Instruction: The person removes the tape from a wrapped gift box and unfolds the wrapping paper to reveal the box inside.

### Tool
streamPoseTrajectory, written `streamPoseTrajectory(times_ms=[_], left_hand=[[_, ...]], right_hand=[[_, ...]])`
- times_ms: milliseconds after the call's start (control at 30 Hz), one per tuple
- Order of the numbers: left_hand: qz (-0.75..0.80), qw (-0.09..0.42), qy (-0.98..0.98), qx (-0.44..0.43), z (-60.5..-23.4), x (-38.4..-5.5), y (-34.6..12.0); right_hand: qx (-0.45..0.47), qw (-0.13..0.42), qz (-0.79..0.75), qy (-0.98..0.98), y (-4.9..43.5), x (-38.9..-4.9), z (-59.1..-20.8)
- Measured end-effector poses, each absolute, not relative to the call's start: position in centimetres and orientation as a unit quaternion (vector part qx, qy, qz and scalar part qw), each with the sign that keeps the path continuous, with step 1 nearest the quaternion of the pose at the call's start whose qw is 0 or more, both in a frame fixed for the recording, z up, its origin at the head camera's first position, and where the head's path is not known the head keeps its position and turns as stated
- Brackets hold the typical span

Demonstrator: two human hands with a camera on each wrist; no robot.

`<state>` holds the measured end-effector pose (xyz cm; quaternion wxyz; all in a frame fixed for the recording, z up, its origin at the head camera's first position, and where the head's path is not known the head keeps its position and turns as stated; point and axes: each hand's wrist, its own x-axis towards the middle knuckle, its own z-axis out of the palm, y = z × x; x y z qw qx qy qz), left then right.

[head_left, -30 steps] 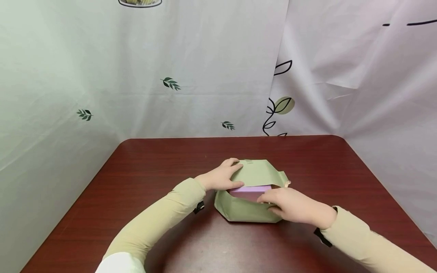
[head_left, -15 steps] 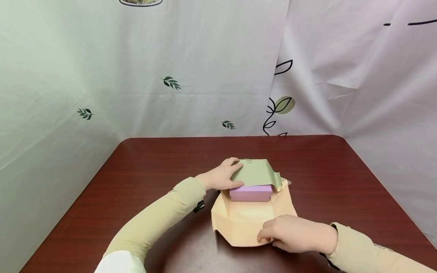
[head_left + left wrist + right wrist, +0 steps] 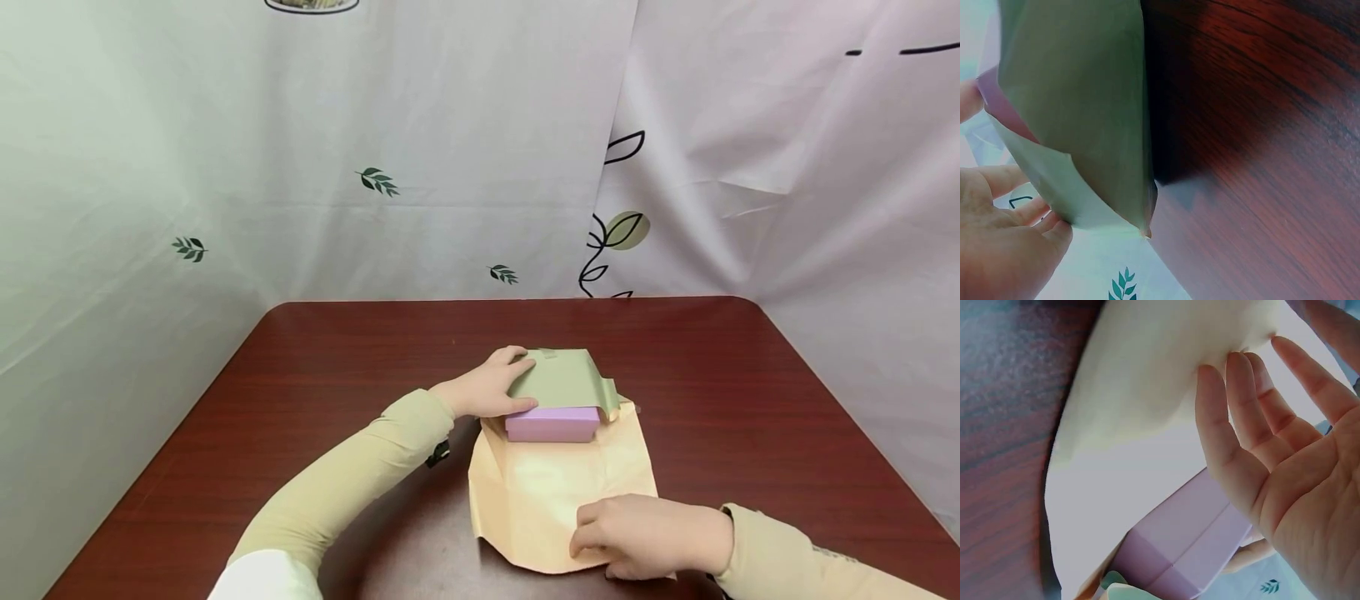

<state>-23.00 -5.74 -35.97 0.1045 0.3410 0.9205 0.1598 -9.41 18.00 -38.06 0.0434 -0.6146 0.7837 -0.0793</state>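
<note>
A purple box [image 3: 552,425] sits partly wrapped in paper, green outside and cream inside. One green flap [image 3: 558,379] covers the top of the box, and its front face shows. My left hand [image 3: 489,387] rests on the wrapped box's left side with fingers spread, the thumb near the front edge. In the left wrist view, fingers [image 3: 1035,215] touch the green paper. The cream flap [image 3: 543,492] lies folded out toward me on the table. My right hand [image 3: 637,533] presses on its near right part; in the right wrist view the fingertips [image 3: 1211,378] touch the cream paper, the thumb apart.
The dark red wooden table [image 3: 360,350] spreads around the package. White printed curtains [image 3: 450,150] hang behind it and at both sides. A piece of clear tape [image 3: 548,354] shows on the green flap's back edge.
My right hand has moved toward me, folding the front flap outward so its cream inside faces up and flattens. More of the purple box shows. The left hand stays in place.
</note>
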Motion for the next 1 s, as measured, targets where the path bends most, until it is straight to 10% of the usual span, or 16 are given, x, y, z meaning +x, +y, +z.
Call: streamPoseTrajectory(times_ms=[1000], left_hand=[[0.171,0.091,0.916,0.352,-36.3,-22.9,-6.0]], right_hand=[[-0.476,0.008,-0.281,0.833,20.0,-17.3,-32.5]])
